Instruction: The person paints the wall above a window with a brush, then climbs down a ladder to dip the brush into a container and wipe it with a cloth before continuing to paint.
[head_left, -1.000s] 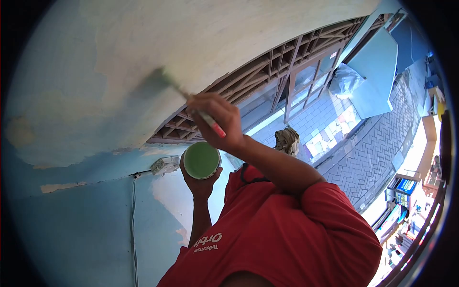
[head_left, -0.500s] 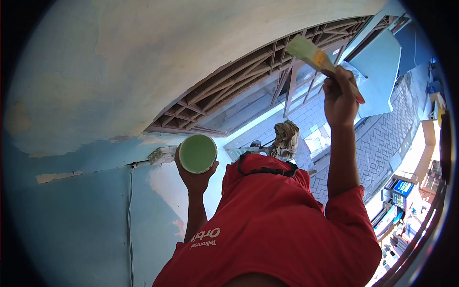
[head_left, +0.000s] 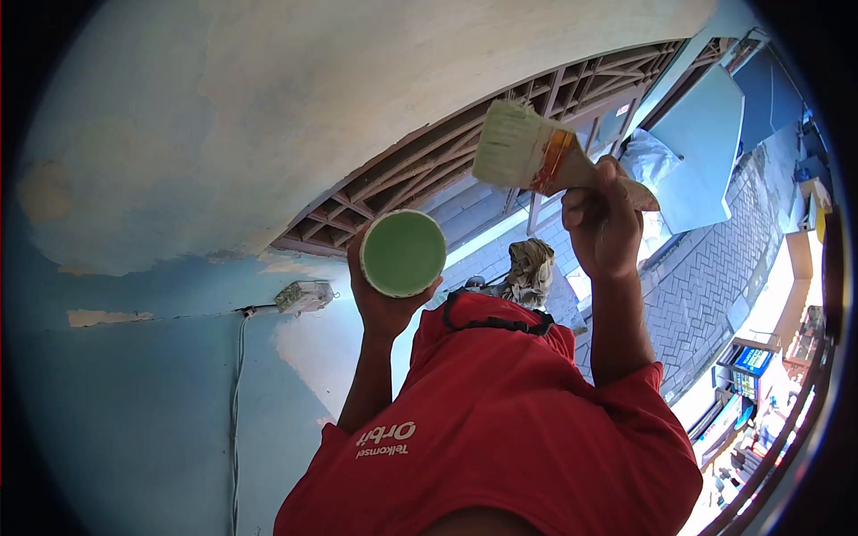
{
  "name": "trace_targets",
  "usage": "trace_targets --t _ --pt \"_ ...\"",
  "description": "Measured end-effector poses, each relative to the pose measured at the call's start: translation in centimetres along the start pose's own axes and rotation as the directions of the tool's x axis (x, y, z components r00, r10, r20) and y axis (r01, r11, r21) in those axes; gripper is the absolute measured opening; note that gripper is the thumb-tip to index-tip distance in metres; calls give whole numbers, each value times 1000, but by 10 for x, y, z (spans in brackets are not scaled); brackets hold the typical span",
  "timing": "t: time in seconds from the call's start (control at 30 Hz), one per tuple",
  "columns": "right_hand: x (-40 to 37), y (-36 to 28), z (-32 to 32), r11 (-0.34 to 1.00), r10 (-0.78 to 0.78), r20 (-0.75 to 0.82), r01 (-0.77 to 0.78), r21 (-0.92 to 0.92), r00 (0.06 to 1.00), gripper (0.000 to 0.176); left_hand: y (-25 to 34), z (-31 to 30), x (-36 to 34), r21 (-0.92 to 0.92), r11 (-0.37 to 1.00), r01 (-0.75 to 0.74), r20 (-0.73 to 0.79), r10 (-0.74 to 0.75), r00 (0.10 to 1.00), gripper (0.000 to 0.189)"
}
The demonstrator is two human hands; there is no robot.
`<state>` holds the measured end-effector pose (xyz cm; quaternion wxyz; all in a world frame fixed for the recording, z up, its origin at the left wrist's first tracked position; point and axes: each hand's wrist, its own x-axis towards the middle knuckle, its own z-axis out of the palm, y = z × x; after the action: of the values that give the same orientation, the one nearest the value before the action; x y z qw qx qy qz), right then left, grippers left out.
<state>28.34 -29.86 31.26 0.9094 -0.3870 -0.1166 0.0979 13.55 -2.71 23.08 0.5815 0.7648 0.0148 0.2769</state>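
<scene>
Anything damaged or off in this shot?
Yes: the blue wall has a chipped, pale strip, apparently lost paint, and a cable hangs exposed near the small box. No spill visible around the paint cup.

Smooth, even green paint lies in the round tub in the left hand. In the right hand, a brush has rough, paint-coated bristles and a shiny orange-brown band. Left of both hands, the wall looks matt, patchy and flaking. Below them is a soft, matt red cloth shirt; between them, crumpled cloth. Beyond the right hand, crinkled, glossy plastic.
</scene>
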Motion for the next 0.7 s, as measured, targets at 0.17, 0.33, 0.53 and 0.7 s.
trace_targets --t 0.17,0.33,0.53,0.7 --pt "-8 -3 12 996 -38 109 46 -73 993 18 10 10 15 -13 995 -97 26 97 995 117" --pt "-11 -25 13 984 -113 255 144 -103 960 25 23 11 26 36 986 -162 16 162 987 115" --pt "-9 -90 -11 933 -359 241 342 111 902 35 39 6 29 91 975 -202 -8 203 979 114" --pt "-17 -125 -34 908 -412 315 412 73 855 46 39 13 27 45 981 -188 -12 188 982 114"
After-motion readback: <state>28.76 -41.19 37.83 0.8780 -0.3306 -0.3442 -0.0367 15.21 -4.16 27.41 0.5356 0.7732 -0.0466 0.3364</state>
